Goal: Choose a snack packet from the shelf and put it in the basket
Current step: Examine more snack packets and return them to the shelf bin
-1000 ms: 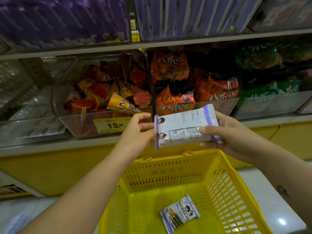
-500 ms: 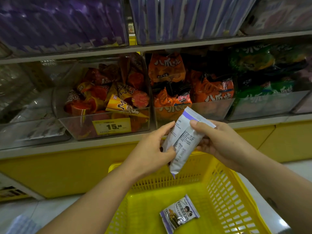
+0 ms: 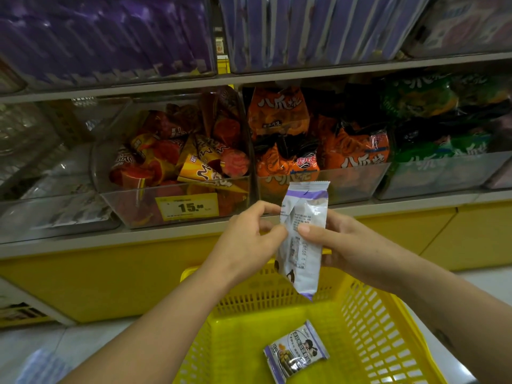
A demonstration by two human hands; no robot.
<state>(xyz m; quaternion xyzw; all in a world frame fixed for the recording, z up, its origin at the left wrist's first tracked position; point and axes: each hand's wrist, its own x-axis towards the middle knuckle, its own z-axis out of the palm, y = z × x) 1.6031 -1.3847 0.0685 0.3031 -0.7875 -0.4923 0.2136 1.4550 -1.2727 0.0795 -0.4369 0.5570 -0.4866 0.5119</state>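
Snack packet [image 3: 302, 234] upright btwn L hand [image 3: 248, 242] & R hand [image 3: 343, 246], over basket [image 3: 374, 328] far rim. 2nd packet [image 3: 296, 351] lies in basket. Shelf [image 3: 133, 238] behind.

Showing white with purple end bands and fine black print on the held snack packet [image 3: 303, 261]; glowing bright yellow, slotted in a grid, on the basket [image 3: 374, 328]; repeating white and purple on the second packet [image 3: 296, 351]; carrying white lettering on the orange bags [image 3: 278, 115] and the green bags [image 3: 415, 95].

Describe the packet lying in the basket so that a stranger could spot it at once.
Find the yellow basket at the bottom. On its floor lies a small white-and-purple packet. Unlike the longer packet held above, it lies flat, picture side up.
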